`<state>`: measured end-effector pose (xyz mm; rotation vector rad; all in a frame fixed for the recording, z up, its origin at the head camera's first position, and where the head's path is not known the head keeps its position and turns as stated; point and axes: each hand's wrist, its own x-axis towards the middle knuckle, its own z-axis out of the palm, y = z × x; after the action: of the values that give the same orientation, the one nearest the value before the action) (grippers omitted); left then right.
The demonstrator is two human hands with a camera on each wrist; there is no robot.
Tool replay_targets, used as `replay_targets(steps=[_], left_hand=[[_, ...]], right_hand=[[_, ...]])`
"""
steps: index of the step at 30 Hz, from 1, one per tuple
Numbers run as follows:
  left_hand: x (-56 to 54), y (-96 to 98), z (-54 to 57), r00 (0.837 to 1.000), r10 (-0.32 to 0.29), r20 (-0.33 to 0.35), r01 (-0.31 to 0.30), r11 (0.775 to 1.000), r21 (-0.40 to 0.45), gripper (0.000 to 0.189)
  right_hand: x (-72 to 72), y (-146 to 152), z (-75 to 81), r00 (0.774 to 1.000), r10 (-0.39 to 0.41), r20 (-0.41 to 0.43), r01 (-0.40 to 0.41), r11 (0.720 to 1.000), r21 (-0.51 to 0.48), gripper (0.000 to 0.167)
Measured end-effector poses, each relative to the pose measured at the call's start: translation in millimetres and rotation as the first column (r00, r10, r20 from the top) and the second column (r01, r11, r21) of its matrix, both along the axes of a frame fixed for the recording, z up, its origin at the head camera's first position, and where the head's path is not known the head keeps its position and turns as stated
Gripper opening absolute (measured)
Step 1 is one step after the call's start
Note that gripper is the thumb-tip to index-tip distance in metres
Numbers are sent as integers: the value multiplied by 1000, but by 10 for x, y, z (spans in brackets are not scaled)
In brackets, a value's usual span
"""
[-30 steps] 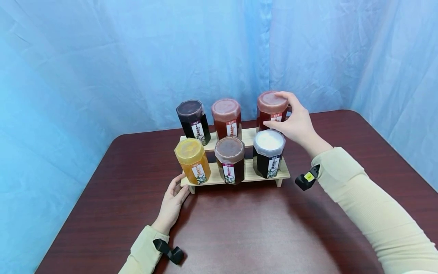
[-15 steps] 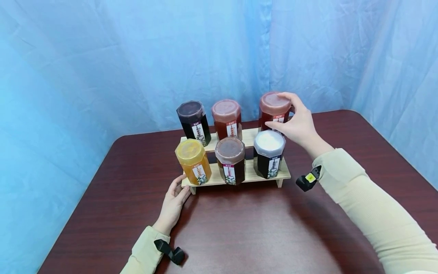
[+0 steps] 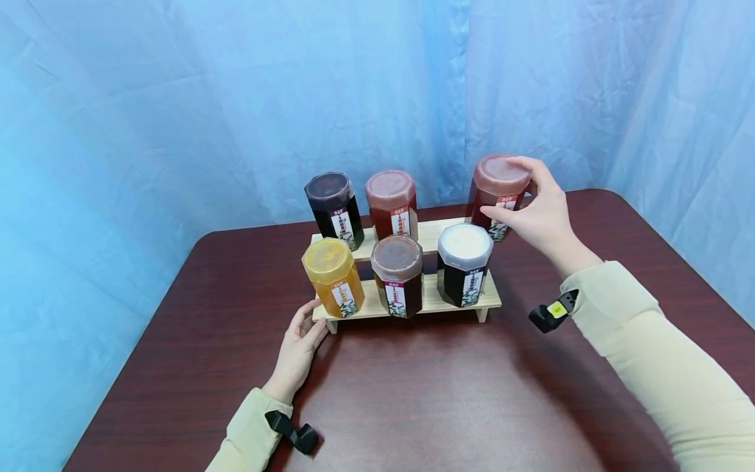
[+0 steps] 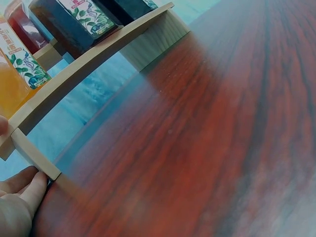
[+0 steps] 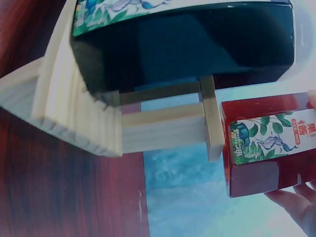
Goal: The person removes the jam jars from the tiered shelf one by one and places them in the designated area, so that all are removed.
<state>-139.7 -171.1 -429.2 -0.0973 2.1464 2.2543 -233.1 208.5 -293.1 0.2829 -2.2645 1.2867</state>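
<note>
My right hand [image 3: 539,213] grips a jar of dark red contents [image 3: 498,196], thumb at the front and fingers over the lid and far side. In the right wrist view the base of this red jar [image 5: 271,143] sits right at the upper board's level, jutting past its end. At the front left corner of the two-tier wooden rack [image 3: 433,303], my left hand [image 3: 297,354] holds the board's end and leg. Left of the red jar, a reddish jar [image 3: 392,203] and a dark purple jar [image 3: 333,210] stand on the upper tier.
On the lower tier stand a yellow jar [image 3: 333,275], a brown-lidded jar [image 3: 397,275] and a black jar with a white lid [image 3: 464,265], the last close before my right hand. The dark red-brown table [image 3: 413,400] ends at a blue curtain [image 3: 265,111].
My right hand has moved to the right with the red jar, from the upper tier to partly beyond its right end. The left hand keeps its place at the rack's corner.
</note>
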Motion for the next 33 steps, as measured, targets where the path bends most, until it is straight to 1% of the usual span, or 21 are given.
replay_targets(steps=[7, 11, 14, 19, 21, 25, 29, 33], left_hand=[[7, -10, 8, 1000, -11, -3, 11, 1000, -16, 45], [6, -19, 8, 1000, -13, -5, 13, 1000, -20, 45], [-2, -21, 7, 1000, -19, -4, 18, 1000, -19, 45], [-18, -15, 3, 999, -40, -8, 40, 999, -19, 46], [-18, -13, 1, 999, -42, -8, 41, 999, -21, 46], [-16, -15, -6, 999, -35, -7, 35, 999, -12, 45], [-15, -21, -6, 999, -31, -12, 31, 1000, -7, 45], [-15, -20, -6, 1000, -27, -13, 27, 1000, 2, 44]], right_hand=[[58, 123, -29, 1000, 0, 10, 0, 999, -33, 75], [62, 196, -38, 1000, 9, 28, -8, 999, -41, 76], [61, 255, -47, 999, -7, 47, 9, 1000, -28, 77], [96, 341, -51, 997, -29, 76, 32, 999, -35, 77], [117, 357, -50, 996, -37, 82, 39, 999, -28, 78], [156, 377, -74, 993, -64, 94, 63, 998, 19, 78], [185, 409, -138, 991, -71, 110, 68, 997, 35, 78], [196, 454, -205, 991, -82, 108, 77, 996, 43, 78]])
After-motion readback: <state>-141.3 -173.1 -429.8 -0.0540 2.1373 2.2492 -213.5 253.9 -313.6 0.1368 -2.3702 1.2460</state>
